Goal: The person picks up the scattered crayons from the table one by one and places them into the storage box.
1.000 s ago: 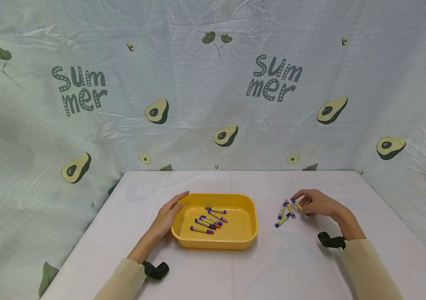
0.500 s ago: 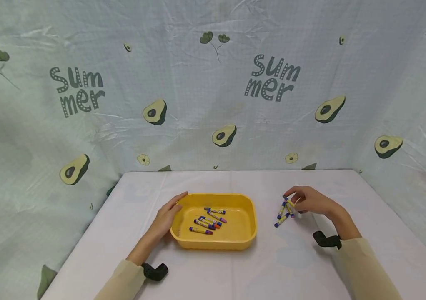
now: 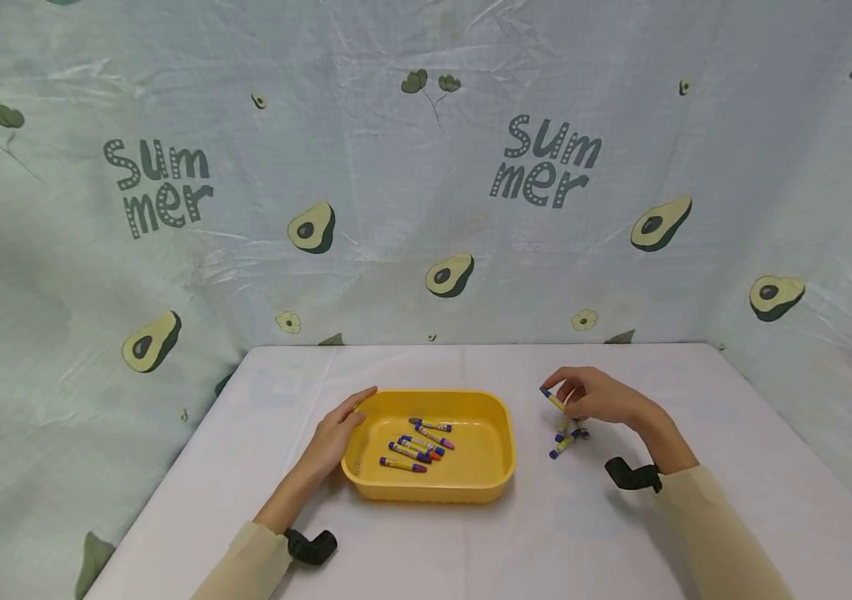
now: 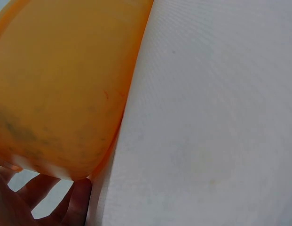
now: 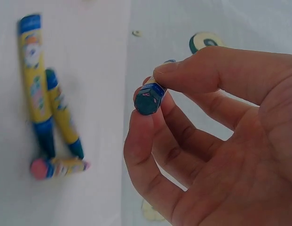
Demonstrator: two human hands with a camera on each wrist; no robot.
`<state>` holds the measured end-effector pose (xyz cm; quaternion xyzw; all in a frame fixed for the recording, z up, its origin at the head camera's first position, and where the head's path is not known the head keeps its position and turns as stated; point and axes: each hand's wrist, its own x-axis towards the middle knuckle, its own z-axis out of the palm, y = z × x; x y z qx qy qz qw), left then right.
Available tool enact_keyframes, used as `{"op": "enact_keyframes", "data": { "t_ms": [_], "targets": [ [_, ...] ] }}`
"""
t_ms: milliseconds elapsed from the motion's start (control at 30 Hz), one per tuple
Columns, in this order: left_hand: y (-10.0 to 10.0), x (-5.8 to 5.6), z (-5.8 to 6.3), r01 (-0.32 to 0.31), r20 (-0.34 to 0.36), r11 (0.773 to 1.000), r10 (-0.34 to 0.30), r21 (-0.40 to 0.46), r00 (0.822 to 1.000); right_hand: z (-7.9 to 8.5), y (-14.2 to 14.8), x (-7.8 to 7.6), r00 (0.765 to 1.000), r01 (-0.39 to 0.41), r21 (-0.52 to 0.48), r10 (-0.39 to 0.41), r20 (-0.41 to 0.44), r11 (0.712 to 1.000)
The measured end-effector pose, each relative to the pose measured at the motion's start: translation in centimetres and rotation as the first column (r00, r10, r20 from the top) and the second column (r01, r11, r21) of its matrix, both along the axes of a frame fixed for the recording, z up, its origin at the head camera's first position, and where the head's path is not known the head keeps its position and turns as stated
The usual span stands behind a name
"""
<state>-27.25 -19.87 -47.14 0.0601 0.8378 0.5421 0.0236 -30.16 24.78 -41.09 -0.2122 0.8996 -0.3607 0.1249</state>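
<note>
one tray [image 3: 471, 454], ten crayons [image 3: 403, 465] — six inside, three loose, one in right grip [image 3: 597, 397]

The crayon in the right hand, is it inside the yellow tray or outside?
Outside: the right hand pinches the crayon to the right of the yellow tray.

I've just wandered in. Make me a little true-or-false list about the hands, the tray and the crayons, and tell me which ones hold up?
1. The left hand touches the tray. True.
2. The tray is blue. False: it is yellow.
3. The right hand pinches a crayon. True.
4. There is nothing in the tray. False: several other crayons lie in it.
5. Loose crayons lie on the table, outside the tray. True.
6. The pinched crayon is over the middle of the tray. False: in the head view it is off to the tray's right.
</note>
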Motion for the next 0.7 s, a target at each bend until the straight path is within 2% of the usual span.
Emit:
{"op": "enact_keyframes", "data": {
  "t_ms": [167, 500, 700],
  "targets": [
    [0.0, 0.0, 0.1, 0.001, 0.003, 1.0, -0.001, 0.001, 1.0, 0.9, -2.0, -0.9, 0.999, -0.037, 0.016, 0.038, -0.029, 0.999],
    [0.2, -0.1, -0.1, -0.003, 0.002, 1.0, 0.003, 0.001, 1.0, 2.7, -6.6, -1.9, 0.993, -0.11, 0.025, 0.111, -0.031, 0.994],
    [0.1, -0.2, -0.2, -0.005, -0.002, 1.0, 0.005, -0.006, 1.0, 3.7, -10.0, -2.1, 0.989, -0.146, 0.048, 0.145, 0.012, 0.988]
  ]
}}
